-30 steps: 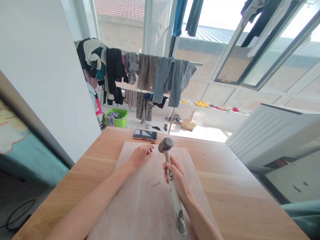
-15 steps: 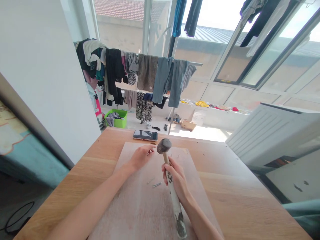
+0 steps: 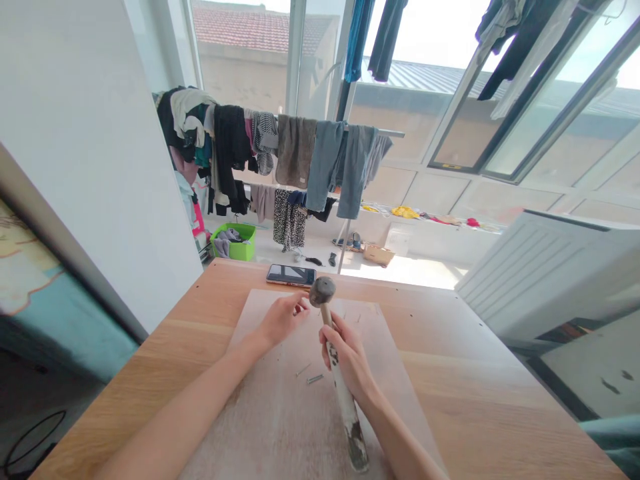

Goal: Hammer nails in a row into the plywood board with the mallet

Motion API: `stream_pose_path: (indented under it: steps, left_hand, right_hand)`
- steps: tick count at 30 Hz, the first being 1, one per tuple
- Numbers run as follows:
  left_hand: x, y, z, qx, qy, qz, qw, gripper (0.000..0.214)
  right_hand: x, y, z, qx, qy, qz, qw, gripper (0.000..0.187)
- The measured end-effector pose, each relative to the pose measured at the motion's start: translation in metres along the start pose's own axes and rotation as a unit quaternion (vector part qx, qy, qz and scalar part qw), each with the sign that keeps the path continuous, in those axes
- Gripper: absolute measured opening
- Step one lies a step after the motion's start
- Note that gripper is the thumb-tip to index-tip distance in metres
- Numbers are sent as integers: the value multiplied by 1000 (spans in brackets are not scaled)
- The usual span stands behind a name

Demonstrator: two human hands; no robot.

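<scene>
My right hand (image 3: 347, 347) is wrapped round the upper handle of a hammer (image 3: 345, 400) with a dark, rounded head and a worn, pale handle. The hammer's head is close beside the fingertips of my left hand (image 3: 284, 319). Those fingers are pinched together near the board's far edge; what lies between them is hidden. Under both hands is a pale wooden board (image 3: 270, 407). Two loose nails (image 3: 315, 379) lie on it, left of the hammer's handle. Beyond my right hand, thin nails (image 3: 359, 319) stand up from the board.
The board rests on a wooden table (image 3: 450, 387). A phone (image 3: 291, 275) lies at the table's far edge. Past it are a drying rack with clothes (image 3: 297, 152) and a green basket (image 3: 243, 248). A white ribbed unit (image 3: 540, 267) stands at the right.
The hammer's head has shifted slightly left, closer to my left fingertips. My left hand stays pinched in nearly the same place. The whole view has moved a little.
</scene>
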State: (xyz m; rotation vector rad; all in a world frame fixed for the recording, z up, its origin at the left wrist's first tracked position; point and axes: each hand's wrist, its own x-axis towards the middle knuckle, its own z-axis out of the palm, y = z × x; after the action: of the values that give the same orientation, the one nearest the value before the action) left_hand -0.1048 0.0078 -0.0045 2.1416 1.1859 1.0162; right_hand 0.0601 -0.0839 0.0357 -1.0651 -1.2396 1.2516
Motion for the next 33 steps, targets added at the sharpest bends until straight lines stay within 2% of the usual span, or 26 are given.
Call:
stream_pose_path:
  steps: [4, 17, 21, 23, 25, 27, 29, 31, 33]
  left_hand:
    - [0, -1, 0, -2, -1, 4, 1000, 23]
    - [-2, -6, 2, 19, -11, -19, 1000, 19]
    - [-2, 2, -11, 17, -18, 4, 1000, 25]
    - [-3, 13, -25, 46, -66, 3, 997, 24]
    - [-5, 30, -38, 97, -162, -9, 982, 17]
    - [-8, 49, -45, 141, -278, -9, 950, 18]
    - [-13, 66, -44, 183, -354, -21, 917, 20]
    - [-18, 80, -38, 220, -381, -31, 898, 18]
    - [-23, 89, -33, 243, -379, -35, 892, 12]
  right_hand:
    - [-1, 12, 0, 3, -5, 5, 1000, 23]
    - [-3, 18, 1, -19, -32, 18, 999, 26]
    - [-3, 18, 0, -16, -17, 9, 1000, 25]
    - [-4, 16, -1, -7, 5, 0, 1000, 23]
    - [-4, 13, -1, 3, 25, -4, 1000, 21]
    - [-4, 10, -2, 7, 35, -4, 999, 21]
    - [-3, 9, -3, 8, 39, -3, 999, 23]
    - [-3, 9, -3, 9, 41, -3, 999, 24]
    - [-2, 9, -3, 10, 41, -3, 999, 24]
